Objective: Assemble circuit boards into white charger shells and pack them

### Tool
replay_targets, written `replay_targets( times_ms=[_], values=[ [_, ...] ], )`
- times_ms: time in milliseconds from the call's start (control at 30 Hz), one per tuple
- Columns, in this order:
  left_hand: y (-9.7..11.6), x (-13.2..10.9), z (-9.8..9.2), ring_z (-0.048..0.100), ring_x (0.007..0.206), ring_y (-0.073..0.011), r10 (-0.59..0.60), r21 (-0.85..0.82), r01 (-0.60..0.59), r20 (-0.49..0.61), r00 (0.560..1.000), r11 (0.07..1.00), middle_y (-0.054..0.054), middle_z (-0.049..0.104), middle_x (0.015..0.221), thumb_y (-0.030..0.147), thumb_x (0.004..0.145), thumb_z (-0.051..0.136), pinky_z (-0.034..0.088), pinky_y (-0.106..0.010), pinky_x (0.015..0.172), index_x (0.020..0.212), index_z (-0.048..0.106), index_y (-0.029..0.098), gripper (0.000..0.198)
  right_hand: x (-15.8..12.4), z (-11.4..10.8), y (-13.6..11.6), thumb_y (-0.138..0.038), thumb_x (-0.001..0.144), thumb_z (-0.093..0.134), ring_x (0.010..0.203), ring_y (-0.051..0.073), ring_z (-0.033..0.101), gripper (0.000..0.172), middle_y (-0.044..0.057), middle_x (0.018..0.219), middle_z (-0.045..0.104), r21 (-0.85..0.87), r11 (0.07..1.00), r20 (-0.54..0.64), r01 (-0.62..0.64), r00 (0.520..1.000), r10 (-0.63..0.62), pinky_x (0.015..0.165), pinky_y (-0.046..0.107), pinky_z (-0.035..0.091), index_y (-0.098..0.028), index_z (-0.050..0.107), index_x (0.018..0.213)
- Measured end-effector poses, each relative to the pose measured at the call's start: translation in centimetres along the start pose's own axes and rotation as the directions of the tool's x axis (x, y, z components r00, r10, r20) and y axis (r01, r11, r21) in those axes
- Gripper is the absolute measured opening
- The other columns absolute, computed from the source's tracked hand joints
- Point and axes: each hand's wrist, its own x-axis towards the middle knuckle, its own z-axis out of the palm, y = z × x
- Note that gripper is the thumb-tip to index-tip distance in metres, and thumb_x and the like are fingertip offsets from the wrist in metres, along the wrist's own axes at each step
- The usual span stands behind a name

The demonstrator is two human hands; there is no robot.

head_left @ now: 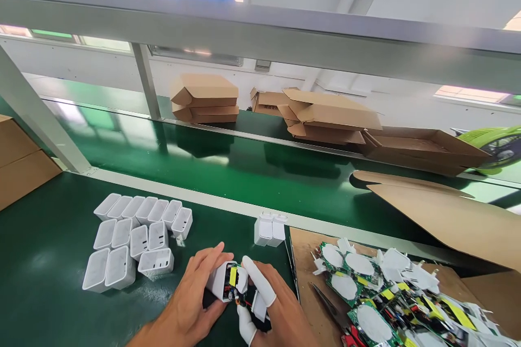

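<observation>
My left hand point(193, 290) is closed around a white plastic charger housing point(216, 281), its opening turned to the right. White finger cots cover the thumb and index finger of my right hand point(280, 306), which pinches a circuit board point(233, 276) with yellow tape at that opening. The board sits partly in the housing. A small white plastic piece point(259, 305) is under my right fingers, with a red wire near it. Left of my hands, several open white housings point(121, 268) stand in rows. Beyond my hands are two closed white chargers point(271, 229), side by side.
A cardboard tray point(305, 260) at right holds a heap of circuit boards point(372, 322) and red-handled pliers point(336, 309). Behind a pale rail runs a green conveyor belt point(244, 173), with a cardboard sheet point(443, 217) over it. Cardboard boxes point(329, 111) and a green fan point(500, 146) stand farther back.
</observation>
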Motion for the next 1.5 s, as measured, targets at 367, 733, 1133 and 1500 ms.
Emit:
replay_targets(
  times_ms=[367, 733, 1133, 1500],
  values=[
    [0.0, -0.1, 0.1, 0.050, 0.141, -0.0310, -0.030, -0.014, 0.030, -0.001, 1.000, 0.999, -0.009, 0.060, 0.150, 0.012, 0.096, 0.062, 0.046, -0.053, 0.115, 0.166, 0.016, 0.035, 0.087, -0.6, 0.1, 0.2, -0.011, 0.086, 0.048, 0.109, 0.025, 0.071, 0.076, 0.012, 0.132, 0.067, 0.033, 0.999, 0.035, -0.041, 0.999, 0.039, 0.089, 0.036, 0.064, -0.023, 0.034, 0.160],
    [0.2, 0.1, -0.2, 0.048, 0.144, -0.0313, -0.049, -0.036, 0.050, 0.022, 0.999, 0.998, -0.009, 0.057, 0.154, 0.011, 0.096, 0.063, 0.046, -0.056, 0.117, 0.165, 0.015, 0.038, 0.089, -0.7, 0.4, 0.3, -0.010, 0.090, 0.047, 0.112, 0.025, 0.071, 0.074, 0.013, 0.135, 0.066, 0.040, 0.998, 0.040, -0.041, 0.998, 0.039, 0.094, 0.038, 0.064, -0.024, 0.031, 0.162],
    [0.7, 0.5, -0.7, 0.062, 0.137, -0.0287, -0.102, -0.384, 0.137, 0.110, 0.989, 0.913, -0.015, 0.059, 0.150, 0.014, 0.096, 0.062, 0.049, -0.051, 0.118, 0.161, 0.031, 0.032, 0.075, -0.5, -0.3, 1.7, -0.020, 0.103, 0.057, 0.128, 0.021, 0.066, 0.044, 0.005, 0.143, 0.065, 0.285, 0.950, 0.050, -0.129, 0.992, 0.119, 0.110, 0.034, 0.056, -0.035, 0.058, 0.144],
    [0.6, 0.3, -1.0, 0.065, 0.134, -0.0300, -0.189, -0.474, 0.210, 0.094, 0.978, 0.855, -0.015, 0.066, 0.143, 0.045, 0.106, 0.059, 0.051, -0.051, 0.116, 0.151, 0.047, 0.032, 0.049, -3.2, 2.6, 3.5, -0.008, 0.094, 0.052, 0.124, 0.022, 0.070, 0.060, 0.011, 0.137, 0.071, 0.009, 0.999, 0.050, 0.051, 0.997, -0.051, 0.104, 0.030, 0.059, -0.023, 0.048, 0.151]
  ],
)
